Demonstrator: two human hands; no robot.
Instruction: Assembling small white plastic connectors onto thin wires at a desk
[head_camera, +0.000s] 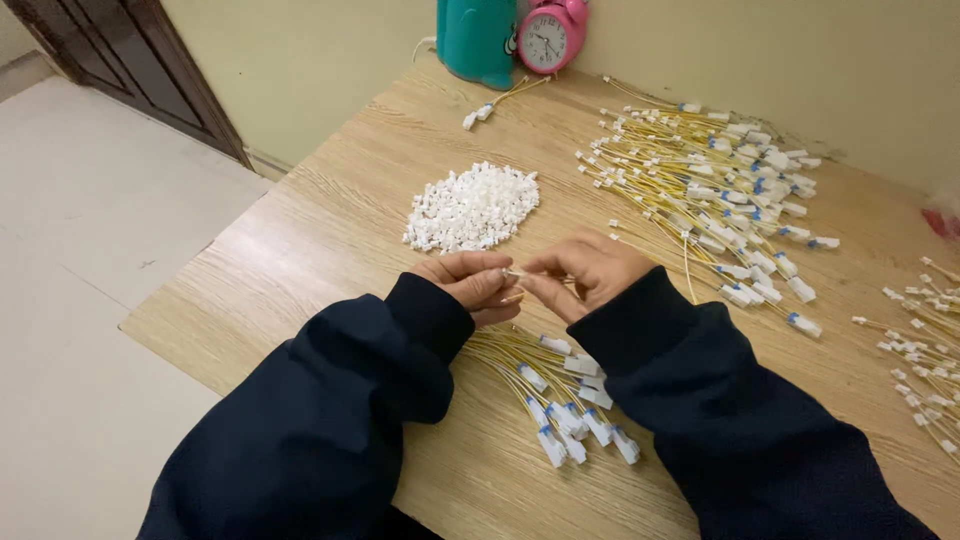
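My left hand (472, 284) and my right hand (585, 272) meet over the wooden table (330, 250), fingertips pinched together on a small white connector (514, 272) and a thin yellow wire. A bundle of yellow wires with white plugs (560, 395) lies just below my hands, between my dark sleeves. A heap of loose white connectors (472, 208) sits just beyond my left hand. A large spread of yellow wires with white plugs (720, 195) lies beyond my right hand.
A teal container (478, 38) and a pink alarm clock (548, 35) stand at the table's far edge by the wall. More wires (925, 350) lie at the right edge, and a short wire pair (500, 100) lies near the teal container. Tiled floor and a dark door are on the left.
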